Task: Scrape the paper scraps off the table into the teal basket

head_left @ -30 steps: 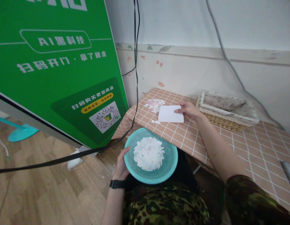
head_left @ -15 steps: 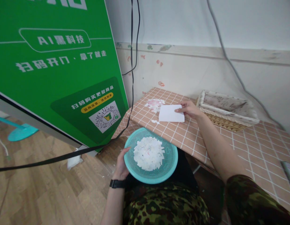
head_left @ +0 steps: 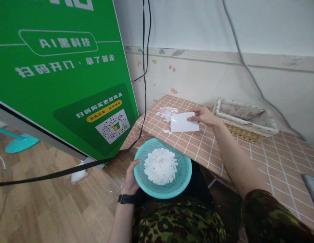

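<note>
The right arm reaches forward and leftward over the table (head_left: 202, 148), its forearm slanting from the near right and the elbow bent. At its end the right hand (head_left: 204, 116) pinches the right edge of a white card (head_left: 182, 124), thumb on top, just beside the loose scraps (head_left: 167, 114) at the table's far left. Nearer, the left forearm points away from the body; the left hand (head_left: 131, 180) grips the left rim of a turquoise colander (head_left: 182, 185), thumb over the edge, with paper pieces (head_left: 160, 167) heaped inside.
</note>
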Tool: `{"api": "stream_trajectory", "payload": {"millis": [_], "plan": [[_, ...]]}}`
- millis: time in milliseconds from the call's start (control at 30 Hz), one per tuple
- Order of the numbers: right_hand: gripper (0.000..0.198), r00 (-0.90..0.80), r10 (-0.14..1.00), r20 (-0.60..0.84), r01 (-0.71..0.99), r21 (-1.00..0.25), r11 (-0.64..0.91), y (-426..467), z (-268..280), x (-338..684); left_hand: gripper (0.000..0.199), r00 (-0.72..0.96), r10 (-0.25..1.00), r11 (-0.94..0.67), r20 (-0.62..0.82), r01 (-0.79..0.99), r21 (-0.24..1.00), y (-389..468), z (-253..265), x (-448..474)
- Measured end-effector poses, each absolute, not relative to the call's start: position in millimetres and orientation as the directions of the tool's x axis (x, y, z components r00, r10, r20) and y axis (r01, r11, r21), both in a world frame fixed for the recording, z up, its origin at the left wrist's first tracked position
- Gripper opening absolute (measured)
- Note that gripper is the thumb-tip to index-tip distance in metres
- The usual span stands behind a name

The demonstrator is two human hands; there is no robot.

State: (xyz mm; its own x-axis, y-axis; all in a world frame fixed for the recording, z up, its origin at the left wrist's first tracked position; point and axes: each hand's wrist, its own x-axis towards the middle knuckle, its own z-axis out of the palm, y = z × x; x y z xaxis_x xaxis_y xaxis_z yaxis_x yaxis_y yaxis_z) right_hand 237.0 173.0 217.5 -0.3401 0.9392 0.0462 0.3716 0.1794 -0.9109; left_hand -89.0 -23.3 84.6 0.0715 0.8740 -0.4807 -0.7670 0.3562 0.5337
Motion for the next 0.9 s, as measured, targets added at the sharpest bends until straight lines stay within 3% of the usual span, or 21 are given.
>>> {"api": "stream_trajectory", "payload": {"millis": [233,700,800,900], "plan": [[0.035,-0.329,0.944,0.029,0.377,-0.912,0.16,171.5,216.9,232.6,0.024,0.093,0.866,0.372,-0.491,-0.776,0.509,-23.6,85.0,-88.7],[0.037,-0.255,0.966,0.053,0.409,-0.899,0.157,174.9,221.7,248.2,0.017,0.067,0.875,0.352,-0.48,-0.769,0.534,-23.2,86.0,-89.1],[0.035,-0.211,0.972,0.104,0.521,-0.829,0.202,167.6,231.7,241.8,0.02,0.083,0.87,0.365,-0.487,-0.773,0.519,-23.1,86.9,-89.1],[0.027,-0.127,0.959,0.252,0.732,-0.628,0.263,140.0,240.4,227.0,0.02,0.093,0.867,0.37,-0.49,-0.778,0.507,-22.7,88.3,-88.7]]}}
